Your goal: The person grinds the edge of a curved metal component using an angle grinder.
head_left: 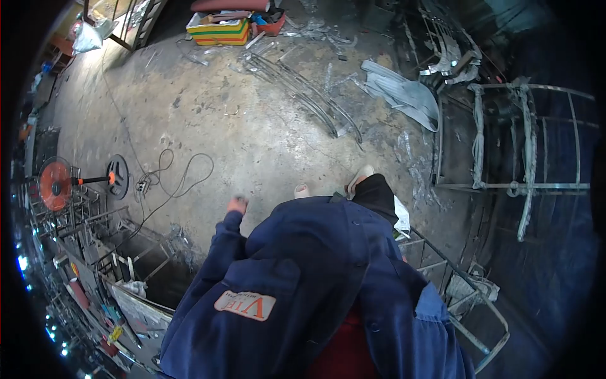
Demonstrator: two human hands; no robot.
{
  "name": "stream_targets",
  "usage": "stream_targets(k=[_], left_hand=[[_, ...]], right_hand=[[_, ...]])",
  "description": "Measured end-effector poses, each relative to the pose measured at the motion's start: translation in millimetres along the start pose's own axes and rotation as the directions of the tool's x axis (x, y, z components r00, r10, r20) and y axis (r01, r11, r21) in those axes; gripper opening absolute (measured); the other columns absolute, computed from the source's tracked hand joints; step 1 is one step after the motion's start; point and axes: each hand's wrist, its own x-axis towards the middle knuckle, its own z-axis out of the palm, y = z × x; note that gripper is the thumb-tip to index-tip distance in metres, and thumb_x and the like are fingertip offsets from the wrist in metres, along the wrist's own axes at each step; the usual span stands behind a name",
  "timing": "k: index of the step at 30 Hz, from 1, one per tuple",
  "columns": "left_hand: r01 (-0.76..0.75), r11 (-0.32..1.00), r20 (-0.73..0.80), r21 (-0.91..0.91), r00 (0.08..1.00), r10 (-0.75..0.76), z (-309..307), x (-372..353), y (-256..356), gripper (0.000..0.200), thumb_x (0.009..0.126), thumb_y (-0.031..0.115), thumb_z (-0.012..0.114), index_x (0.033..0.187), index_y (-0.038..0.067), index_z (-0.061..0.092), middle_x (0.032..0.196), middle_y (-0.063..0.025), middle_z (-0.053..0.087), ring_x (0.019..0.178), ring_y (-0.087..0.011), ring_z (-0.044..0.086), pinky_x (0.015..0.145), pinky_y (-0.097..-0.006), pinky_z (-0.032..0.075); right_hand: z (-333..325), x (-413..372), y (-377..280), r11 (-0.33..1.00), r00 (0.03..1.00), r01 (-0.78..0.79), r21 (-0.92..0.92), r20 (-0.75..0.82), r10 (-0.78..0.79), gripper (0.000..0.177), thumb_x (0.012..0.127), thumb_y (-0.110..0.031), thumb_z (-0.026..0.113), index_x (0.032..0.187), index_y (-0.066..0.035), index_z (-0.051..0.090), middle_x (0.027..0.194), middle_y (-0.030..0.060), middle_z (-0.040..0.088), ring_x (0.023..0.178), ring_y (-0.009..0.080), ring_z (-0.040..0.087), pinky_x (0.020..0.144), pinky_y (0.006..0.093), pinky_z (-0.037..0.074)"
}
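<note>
My left hand (237, 204) hangs beside the front of my dark blue jacket (303, 234), above the bare concrete floor (214, 132). It looks small and blurred, and I cannot make out its fingers or anything in them. It touches no object that I can see; a black cable (183, 183) lies on the floor to its left. My right hand does not show, with the jacket and sleeve covering that side. My light sandals (303, 190) stand on the floor just beyond the jacket's hem.
An orange and black fan (55, 183) stands at the left, near metal frames. Curved metal strips (303, 95) and a grey sheet (398, 91) lie ahead. A striped box (218, 33) is at the top. Metal racks (530, 186) stand at the right, and a tubular frame (467, 328) is close behind.
</note>
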Motion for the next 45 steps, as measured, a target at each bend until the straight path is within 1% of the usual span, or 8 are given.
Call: stream_targets(k=[4, 7, 10, 20, 26, 33, 40, 45], left_hand=[[-0.227, 0.94, -0.073, -0.255, 0.974, 0.215, -76.2, 31.7, 121.8, 0.04, 0.085, 0.035, 0.071, 0.114, 0.008, 0.069, 0.099, -0.0197, 0.071, 0.092, -0.0336, 0.069, 0.084, -0.0412, 0.053], [-0.272, 0.94, -0.067, -0.207, 0.962, 0.264, -102.9, 34.3, 175.7, 0.039, 0.086, 0.034, 0.07, 0.116, 0.01, 0.067, 0.097, -0.0188, 0.071, 0.09, -0.0327, 0.069, 0.082, -0.041, 0.053], [-0.32, 0.948, 0.03, -0.003, 0.947, 0.32, -98.9, 31.3, 181.9, 0.04, 0.086, 0.035, 0.069, 0.118, 0.01, 0.065, 0.095, -0.0181, 0.07, 0.088, -0.0334, 0.068, 0.08, -0.0418, 0.053], [0.336, 0.894, 0.089, 0.296, 0.922, -0.376, -130.5, -112.0, 59.1, 0.045, 0.082, 0.042, 0.073, 0.108, 0.005, 0.07, 0.105, -0.0214, 0.07, 0.098, -0.0386, 0.067, 0.085, -0.0459, 0.053], [0.712, 0.623, 0.145, 0.325, 0.613, -0.777, -197.4, -175.2, 123.9, 0.045, 0.079, 0.038, 0.074, 0.107, 0.004, 0.07, 0.091, -0.0169, 0.073, 0.085, -0.0301, 0.072, 0.075, -0.0384, 0.056], [0.873, 0.44, 0.277, -0.211, 0.485, -0.829, -157.2, -89.8, 188.0, 0.029, 0.091, 0.02, 0.068, 0.107, -0.003, 0.066, 0.084, -0.0115, 0.073, 0.068, -0.0164, 0.07, 0.056, -0.0281, 0.055], [0.855, 0.398, 0.379, -0.334, 0.508, -0.773, -162.3, -62.7, 205.9, 0.029, 0.094, 0.02, 0.066, 0.111, -0.003, 0.065, 0.086, -0.0111, 0.074, 0.069, -0.0165, 0.071, 0.057, -0.0286, 0.055], [0.786, 0.602, 0.261, -0.141, 0.616, -0.743, -158.9, -71.8, 169.3, 0.027, 0.09, 0.018, 0.068, 0.107, -0.003, 0.068, 0.089, -0.0113, 0.074, 0.074, -0.0179, 0.071, 0.072, -0.0296, 0.056]], right_hand=[[-36.7, 58.4, -38.9, 0.97, 0.994, 0.097, -0.223, -0.023, -0.105, 0.053, 0.074, -0.045, 0.073, 0.109, -0.005, 0.07, 0.116, 0.0236, 0.066, 0.109, 0.0362, 0.065, 0.094, 0.0446, 0.051], [-95.2, 113.5, -93.9, 0.945, 0.906, 0.319, -0.075, -0.268, -0.327, 0.045, 0.074, -0.04, 0.073, 0.107, -0.009, 0.071, 0.109, 0.018, 0.07, 0.1, 0.0374, 0.067, 0.089, 0.0433, 0.053], [-199.4, 162.6, -225.1, 0.939, 0.913, 0.342, -0.02, -0.228, -0.337, 0.048, 0.074, -0.033, 0.074, 0.114, -0.007, 0.07, 0.111, 0.0214, 0.068, 0.104, 0.0383, 0.066, 0.095, 0.0428, 0.051], [-310.1, 438.6, -519.8, 0.906, 0.903, 0.409, -0.112, -0.094, -0.419, 0.038, 0.081, -0.027, 0.065, 0.113, -0.007, 0.069, 0.111, 0.0216, 0.068, 0.107, 0.038, 0.064, 0.094, 0.045, 0.051], [-288.4, 608.3, -621.7, 0.939, 0.947, 0.318, -0.132, -0.009, -0.322, 0.048, 0.079, -0.034, 0.068, 0.115, -0.003, 0.066, 0.112, 0.0249, 0.067, 0.108, 0.0388, 0.064, 0.095, 0.0438, 0.051], [-233.3, 702.2, -636.2, 0.916, 0.886, 0.391, -0.092, 0.309, -0.347, 0.065, 0.069, -0.049, 0.076, 0.107, 0.003, 0.069, 0.113, 0.0288, 0.065, 0.109, 0.0405, 0.063, 0.093, 0.0443, 0.05], [-248.3, 672.3, -595.3, 0.938, 0.948, 0.312, 0.154, -0.12, -0.296, 0.043, 0.076, -0.038, 0.077, 0.099, -0.002, 0.072, 0.098, 0.0223, 0.071, 0.097, 0.0381, 0.068, 0.084, 0.0454, 0.052], [-312.8, 627.3, -593.0, 0.922, 0.896, 0.383, -0.056, -0.219, -0.385, 0.042, 0.093, -0.042, 0.059, 0.092, -0.002, 0.071, 0.091, 0.028, 0.066, 0.093, 0.0473, 0.062, 0.081, 0.0543, 0.05]])
